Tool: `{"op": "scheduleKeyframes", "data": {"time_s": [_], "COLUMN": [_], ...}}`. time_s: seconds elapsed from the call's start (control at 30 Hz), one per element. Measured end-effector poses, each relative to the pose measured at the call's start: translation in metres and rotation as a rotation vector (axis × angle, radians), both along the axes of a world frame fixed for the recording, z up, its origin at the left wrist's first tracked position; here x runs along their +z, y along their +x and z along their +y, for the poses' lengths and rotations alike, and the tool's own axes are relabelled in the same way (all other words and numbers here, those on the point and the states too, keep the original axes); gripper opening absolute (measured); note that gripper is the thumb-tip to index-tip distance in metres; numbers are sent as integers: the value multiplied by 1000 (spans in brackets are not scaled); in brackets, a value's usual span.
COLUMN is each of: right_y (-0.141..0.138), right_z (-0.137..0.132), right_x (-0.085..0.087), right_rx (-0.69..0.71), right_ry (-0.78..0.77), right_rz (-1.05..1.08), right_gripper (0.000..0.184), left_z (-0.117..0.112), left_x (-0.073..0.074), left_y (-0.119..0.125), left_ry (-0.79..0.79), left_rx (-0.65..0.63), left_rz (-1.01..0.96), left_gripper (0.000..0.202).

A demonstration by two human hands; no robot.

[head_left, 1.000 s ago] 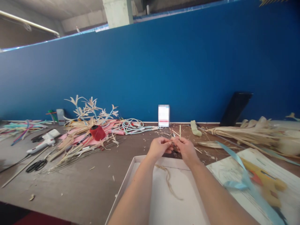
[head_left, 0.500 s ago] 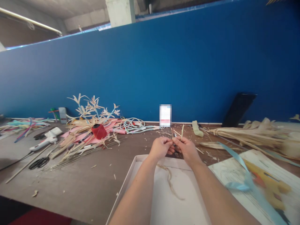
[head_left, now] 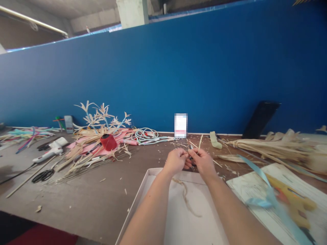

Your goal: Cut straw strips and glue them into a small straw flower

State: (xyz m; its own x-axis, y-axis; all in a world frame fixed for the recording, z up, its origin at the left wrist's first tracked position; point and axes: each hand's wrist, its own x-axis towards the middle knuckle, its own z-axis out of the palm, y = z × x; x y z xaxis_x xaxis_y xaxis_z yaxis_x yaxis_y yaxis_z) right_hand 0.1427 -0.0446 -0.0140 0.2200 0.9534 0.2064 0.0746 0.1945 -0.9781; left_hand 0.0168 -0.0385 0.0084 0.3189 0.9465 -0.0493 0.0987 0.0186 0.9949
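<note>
Just past the far edge of a white shallow box (head_left: 144,185), my two hands meet with fingertips almost touching. My left hand (head_left: 176,160) is closed in a pinch, and what its fingers hold is too small to make out. In a pinch too, my right hand (head_left: 204,162) has a pale strip (head_left: 200,143), like dried husk, rising from its fingers. A small dark, pointed piece shows between the hands; its kind is unclear. Inside the box, below my wrists, lies a twisted tan fibre strand (head_left: 187,200).
Left on the table are a white glue gun (head_left: 49,152), black-handled scissors (head_left: 43,176), a red thread spool (head_left: 109,142) and husk flowers (head_left: 102,112). To the right lie a husk bundle (head_left: 268,148), a blue ribbon (head_left: 255,168) and a yellow glue gun (head_left: 293,197). A blue partition (head_left: 163,75) stands behind.
The pale strip in my right hand leans slightly further right and its tip sits a little higher. Both hands stay pinched together in nearly the same place.
</note>
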Motion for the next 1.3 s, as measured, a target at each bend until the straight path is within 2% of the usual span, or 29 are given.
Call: {"op": "scheduleKeyframes", "data": {"time_s": [0.3,0.5,0.57,0.7,0.83,1.1,1.3], "right_y": [-4,-1,0,0,0,1,-1], "right_z": [0,4,4,2,-1,-2,-1], "right_x": [-3,-1,0,2,5,3,-1], "right_rx": [-11,92,129,200,193,192,66], "right_ry": [-22,-74,-99,-132,-117,-81,12], "right_rz": [36,402,467,417,397,290,76], "right_gripper": [33,34,35,35,33,31,33], "left_z": [0,-4,-4,0,1,-2,-2], "left_x": [1,10,9,4,-1,2,-1], "left_y": [4,6,5,4,4,2,1], "left_ry": [-84,-116,-111,-83,-47,-10,19], "left_rx": [16,81,81,58,22,-7,23], "left_rz": [-44,-113,-131,-149,-126,-94,-32], "left_gripper": [11,10,9,10,12,11,10]}}
